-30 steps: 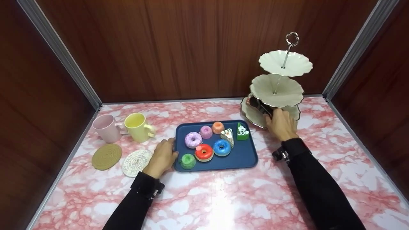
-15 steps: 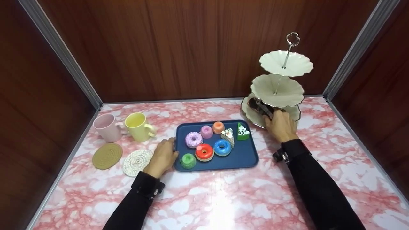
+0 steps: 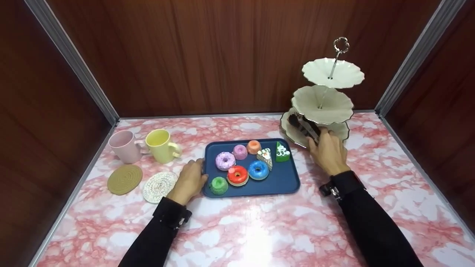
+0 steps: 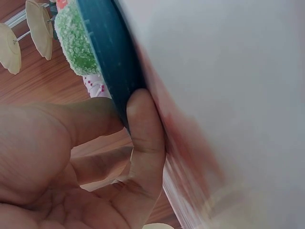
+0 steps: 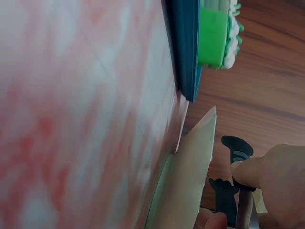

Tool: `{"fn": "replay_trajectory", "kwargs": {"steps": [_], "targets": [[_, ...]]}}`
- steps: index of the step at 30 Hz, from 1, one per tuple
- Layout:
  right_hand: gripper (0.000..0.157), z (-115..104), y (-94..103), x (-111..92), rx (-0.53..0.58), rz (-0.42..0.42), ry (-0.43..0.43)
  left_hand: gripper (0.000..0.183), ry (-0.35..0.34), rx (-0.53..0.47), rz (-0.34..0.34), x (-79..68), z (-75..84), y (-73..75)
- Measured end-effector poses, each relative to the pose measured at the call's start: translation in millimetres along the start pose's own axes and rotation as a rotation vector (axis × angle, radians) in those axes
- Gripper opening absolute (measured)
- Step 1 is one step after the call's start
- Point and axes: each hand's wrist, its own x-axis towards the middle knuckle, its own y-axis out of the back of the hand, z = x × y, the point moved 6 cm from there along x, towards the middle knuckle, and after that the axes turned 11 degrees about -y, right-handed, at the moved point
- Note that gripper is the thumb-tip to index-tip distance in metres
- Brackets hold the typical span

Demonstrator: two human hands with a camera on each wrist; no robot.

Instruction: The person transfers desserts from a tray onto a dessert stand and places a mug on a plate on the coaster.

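Observation:
My left hand (image 3: 189,181) grips the left edge of a blue tray (image 3: 274,183); in the left wrist view, a fingertip (image 4: 143,107) lies against the tray's rim. On the tray sit toy donuts in purple, red (image 3: 237,175) and blue (image 3: 258,170), small green, pink and orange cakes, and two cake slices. My right hand (image 3: 329,152) holds black-ended metal tongs (image 3: 306,128) over the bottom plate (image 3: 291,133) of a three-tier stand. In the right wrist view the tongs' two black ends (image 5: 237,148) stand apart, with the thumb on one arm. The middle plate overhangs them.
The stand's middle (image 3: 321,105) and top plates (image 3: 333,73) rise above the right hand. A pink mug (image 3: 124,147) and a yellow mug (image 3: 160,147) stand at left, behind a tan coaster (image 3: 125,179) and a white speckled coaster (image 3: 159,187). Wooden walls enclose the table.
The right hand has shifted slightly down and right, and the tongs' arms now show more spread over the bottom plate. The left hand stays at the tray's edge.

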Motion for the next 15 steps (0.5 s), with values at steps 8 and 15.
{"fn": "replay_trajectory", "kwargs": {"steps": [8, 15], "targets": [[0.046, -4.5, 7.1, -16.5, 0.004, 0.062, 0.054, 0.054, 0.013, -0.016, -0.005, -0.3, -0.3, -0.6], [0.055, -5.9, 12.6, -29.8, 0.027, 0.042, 0.082, 0.053, 0.014, -0.025, -0.006, -0.3, 0.1, -0.4]]}}
